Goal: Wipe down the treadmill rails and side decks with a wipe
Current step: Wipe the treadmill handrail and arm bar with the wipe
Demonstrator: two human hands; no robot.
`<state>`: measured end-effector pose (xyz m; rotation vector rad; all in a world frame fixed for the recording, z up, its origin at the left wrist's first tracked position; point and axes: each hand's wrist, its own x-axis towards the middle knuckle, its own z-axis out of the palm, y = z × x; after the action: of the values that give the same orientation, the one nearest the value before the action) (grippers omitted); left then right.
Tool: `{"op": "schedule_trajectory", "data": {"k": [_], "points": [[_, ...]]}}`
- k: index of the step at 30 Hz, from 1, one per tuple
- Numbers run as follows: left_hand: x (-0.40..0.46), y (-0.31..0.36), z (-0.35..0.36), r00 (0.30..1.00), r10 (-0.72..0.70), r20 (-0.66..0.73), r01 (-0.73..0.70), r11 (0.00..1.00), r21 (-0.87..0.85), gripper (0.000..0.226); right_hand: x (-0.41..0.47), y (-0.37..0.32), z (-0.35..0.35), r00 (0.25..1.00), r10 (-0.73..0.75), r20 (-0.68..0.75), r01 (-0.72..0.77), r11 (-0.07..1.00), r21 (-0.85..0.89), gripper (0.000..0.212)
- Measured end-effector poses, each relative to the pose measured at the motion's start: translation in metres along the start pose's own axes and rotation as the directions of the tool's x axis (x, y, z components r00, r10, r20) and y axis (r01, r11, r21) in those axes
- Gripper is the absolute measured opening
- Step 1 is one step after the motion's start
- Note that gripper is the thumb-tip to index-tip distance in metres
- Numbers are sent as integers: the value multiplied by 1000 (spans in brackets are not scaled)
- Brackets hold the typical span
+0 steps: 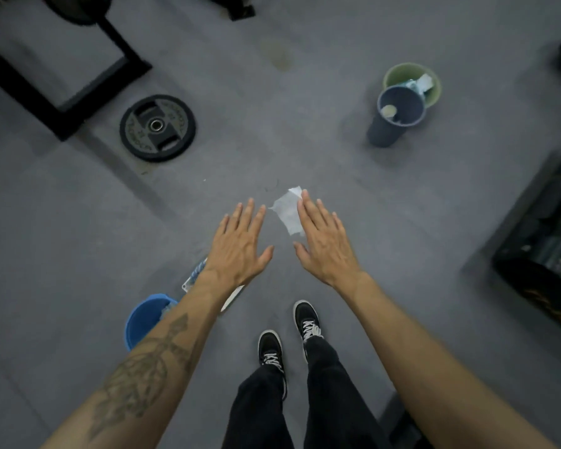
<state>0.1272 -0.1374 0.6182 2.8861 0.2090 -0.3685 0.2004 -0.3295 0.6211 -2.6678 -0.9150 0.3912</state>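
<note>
White wipe (288, 211) by R hand (326, 246) fingers (308, 207), maybe touching; plate (157, 128) txt unreadable.

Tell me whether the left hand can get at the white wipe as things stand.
Probably yes. The left hand is open with fingers spread, and the white wipe shows just beside it, against the right hand. Nothing lies between them; whether the right hand holds the wipe is unclear.

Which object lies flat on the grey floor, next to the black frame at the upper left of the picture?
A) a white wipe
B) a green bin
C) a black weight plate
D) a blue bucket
C: the round black weight plate lies flat on the floor close to a corner of the black frame, while the buckets and the wipe are elsewhere.
</note>
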Motion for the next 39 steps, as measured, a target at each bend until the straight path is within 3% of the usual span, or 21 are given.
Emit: {"op": "schedule_trajectory", "data": {"k": [9, 18, 29, 39], "points": [[25, 110, -41, 963, 270, 26, -271, 956, 109, 86, -85, 57, -63, 956, 258, -140, -248, 965, 82, 89], [84, 260, -66, 879, 472, 65, -475, 858, 196, 84, -138, 168, -123, 882, 425, -206, -403, 905, 138, 92], [180, 414, -74, 794, 605, 62, -602, 768, 219, 83, -163, 312, -189, 775, 577, -258, -544, 816, 193, 91], [304, 545, -74, 631, 762, 149, -770, 591, 240, 83, -151, 433, -240, 612, 742, -275, -708, 669, 229, 89]]}}
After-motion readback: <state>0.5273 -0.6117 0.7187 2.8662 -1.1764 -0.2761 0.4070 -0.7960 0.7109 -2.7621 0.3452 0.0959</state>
